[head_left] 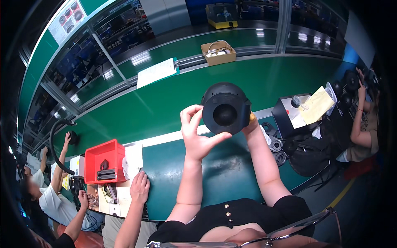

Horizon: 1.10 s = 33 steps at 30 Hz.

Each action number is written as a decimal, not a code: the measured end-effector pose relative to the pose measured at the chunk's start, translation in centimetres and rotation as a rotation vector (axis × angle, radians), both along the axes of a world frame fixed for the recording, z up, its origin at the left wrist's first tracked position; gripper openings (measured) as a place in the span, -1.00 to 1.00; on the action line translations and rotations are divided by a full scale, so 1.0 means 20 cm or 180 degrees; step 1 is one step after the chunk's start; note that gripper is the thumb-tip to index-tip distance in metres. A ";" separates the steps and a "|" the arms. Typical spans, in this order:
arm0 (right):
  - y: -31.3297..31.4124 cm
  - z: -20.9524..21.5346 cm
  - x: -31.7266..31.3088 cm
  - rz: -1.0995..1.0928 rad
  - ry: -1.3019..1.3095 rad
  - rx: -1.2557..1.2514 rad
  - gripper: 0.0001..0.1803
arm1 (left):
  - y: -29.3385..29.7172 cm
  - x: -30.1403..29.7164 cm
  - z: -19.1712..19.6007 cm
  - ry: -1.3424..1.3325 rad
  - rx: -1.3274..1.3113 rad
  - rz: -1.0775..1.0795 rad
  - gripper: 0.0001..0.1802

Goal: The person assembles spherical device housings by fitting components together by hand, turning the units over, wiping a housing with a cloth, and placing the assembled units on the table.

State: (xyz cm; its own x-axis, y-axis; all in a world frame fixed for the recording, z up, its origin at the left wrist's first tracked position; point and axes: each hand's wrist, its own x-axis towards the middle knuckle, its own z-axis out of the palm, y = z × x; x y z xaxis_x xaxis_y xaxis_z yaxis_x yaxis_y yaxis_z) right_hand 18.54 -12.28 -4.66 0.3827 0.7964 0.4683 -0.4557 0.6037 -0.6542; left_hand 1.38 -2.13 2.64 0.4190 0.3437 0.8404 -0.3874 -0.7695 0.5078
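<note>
A round black housing (226, 89), with a dark circular recess in its face and a flat block on its right side, is held up over the bench. My left hand (194, 134) grips its left and lower edge, thumb beneath and fingers against the side. On the other side, my right hand (250, 125) holds the housing; most of its fingers are hidden behind it. Something small and yellow (252, 117) shows by that hand, too little of it to name. Below lies the dark green work mat (223, 175).
A red bin (104, 144) with black parts stands left, near a co-worker's hand (139, 188). Black ring parts (278, 144) and a black box with papers (285, 120) sit right. Behind are a clipboard (157, 73) and a cardboard box (221, 59). Other people work on both sides.
</note>
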 end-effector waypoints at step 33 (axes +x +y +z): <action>0.06 -0.11 0.05 0.0512 -0.0136 -0.0386 -0.19 | 0.15 -0.02 -0.11 -0.0151 -0.1433 -0.0326 -0.81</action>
State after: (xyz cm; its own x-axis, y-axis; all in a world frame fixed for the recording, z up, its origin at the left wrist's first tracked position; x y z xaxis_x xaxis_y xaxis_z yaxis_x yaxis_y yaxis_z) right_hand 19.49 -11.03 -6.93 0.2278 0.8972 0.3784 -0.5103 0.4409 -0.7384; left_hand 0.94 0.82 0.50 0.4345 0.6378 0.6360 -0.4806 -0.4330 0.7626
